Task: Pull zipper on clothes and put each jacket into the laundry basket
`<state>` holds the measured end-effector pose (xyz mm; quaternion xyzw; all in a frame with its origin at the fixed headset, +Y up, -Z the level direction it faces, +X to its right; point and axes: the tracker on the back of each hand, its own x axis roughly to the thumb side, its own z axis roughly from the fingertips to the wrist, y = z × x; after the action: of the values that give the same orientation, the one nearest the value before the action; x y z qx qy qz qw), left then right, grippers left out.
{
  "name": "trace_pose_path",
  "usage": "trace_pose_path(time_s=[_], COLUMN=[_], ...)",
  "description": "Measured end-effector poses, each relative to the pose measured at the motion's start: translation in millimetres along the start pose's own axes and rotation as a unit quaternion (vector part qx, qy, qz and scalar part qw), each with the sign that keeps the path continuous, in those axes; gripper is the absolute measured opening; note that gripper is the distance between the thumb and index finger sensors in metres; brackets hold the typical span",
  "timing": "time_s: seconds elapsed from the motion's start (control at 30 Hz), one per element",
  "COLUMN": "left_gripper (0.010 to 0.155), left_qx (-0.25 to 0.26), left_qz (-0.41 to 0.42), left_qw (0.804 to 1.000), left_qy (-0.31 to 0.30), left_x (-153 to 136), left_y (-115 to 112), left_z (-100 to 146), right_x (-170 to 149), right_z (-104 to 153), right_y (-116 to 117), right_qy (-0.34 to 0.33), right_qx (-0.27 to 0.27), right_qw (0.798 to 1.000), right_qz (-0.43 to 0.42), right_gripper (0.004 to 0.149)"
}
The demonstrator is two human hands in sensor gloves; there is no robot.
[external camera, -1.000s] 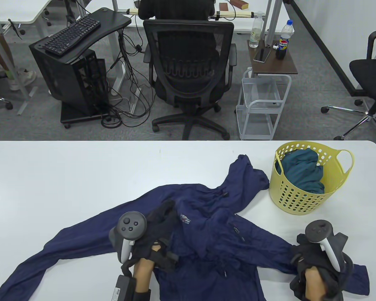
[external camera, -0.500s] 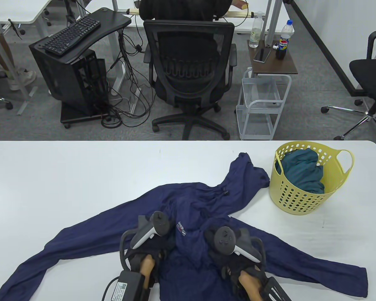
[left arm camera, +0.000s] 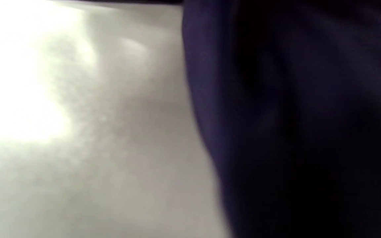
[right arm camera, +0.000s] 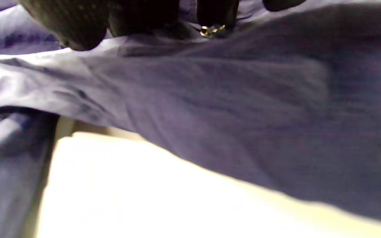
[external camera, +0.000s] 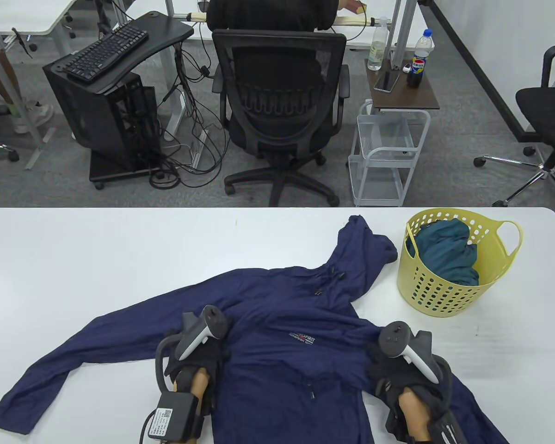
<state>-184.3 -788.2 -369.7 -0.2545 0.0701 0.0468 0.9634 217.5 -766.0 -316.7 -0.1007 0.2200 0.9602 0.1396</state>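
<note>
A navy jacket lies front up and spread wide across the white table, hood toward the yellow laundry basket. A small dark zipper pull shows below the collar. My left hand holds the jacket beside its left armpit, its fingers hidden under the tracker. My right hand grips the cloth at the opposite side. In the right wrist view the fingertips pinch the jacket and lift it off the table. The left wrist view shows only blurred dark jacket fabric.
A teal garment sits inside the basket at the table's right. Beyond the far edge stand an office chair, a small white cart and a computer desk.
Both hands have moved apart from the jacket's middle to its sides, pulling the bunched chest flat. The logo now faces up and the hood has shifted slightly back.
</note>
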Motion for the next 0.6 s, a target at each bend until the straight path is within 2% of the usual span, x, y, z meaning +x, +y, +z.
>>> trace_pose_path(time_s=[0.1, 0.2, 0.27, 0.3, 0.33, 0.43, 0.5, 0.57, 0.6], left_gripper=[0.062, 0.056, 0.056, 0.057, 0.058, 0.058, 0.057, 0.057, 0.057], left_qx=[-0.005, -0.041, -0.032, -0.032, 0.003, 0.092, 0.127, 0.149, 0.169], left_qz=[-0.057, -0.075, -0.08, -0.074, -0.059, -0.028, -0.03, -0.049, -0.069], left_qw=[0.998, 0.996, 0.996, 0.997, 0.998, 0.995, 0.991, 0.987, 0.983], left_qy=[-0.005, -0.019, -0.016, -0.009, -0.001, -0.008, -0.015, -0.019, -0.023], left_x=[6, 15, 22, 26, 31, 50, 69, 93, 114], left_y=[5, 27, 40, 48, 58, 80, 91, 102, 108], left_z=[9, 32, 42, 45, 47, 46, 40, 30, 23], right_x=[6, 16, 24, 32, 42, 65, 81, 96, 102], right_z=[5, 18, 25, 30, 37, 44, 41, 31, 22], right_y=[-1, -6, -9, -11, -14, -8, 3, 22, 37], right_qy=[-0.004, -0.002, -0.012, -0.023, -0.042, -0.094, -0.146, -0.181, -0.201], right_qx=[-0.005, -0.015, -0.034, -0.067, -0.122, -0.192, -0.183, -0.126, -0.068], right_qw=[1.0, 0.999, 0.998, 0.995, 0.989, 0.976, 0.972, 0.975, 0.976], right_qz=[0.02, 0.038, 0.059, 0.067, 0.066, 0.048, 0.032, 0.035, 0.049], right_gripper=[0.057, 0.051, 0.05, 0.051, 0.051, 0.054, 0.059, 0.065, 0.065])
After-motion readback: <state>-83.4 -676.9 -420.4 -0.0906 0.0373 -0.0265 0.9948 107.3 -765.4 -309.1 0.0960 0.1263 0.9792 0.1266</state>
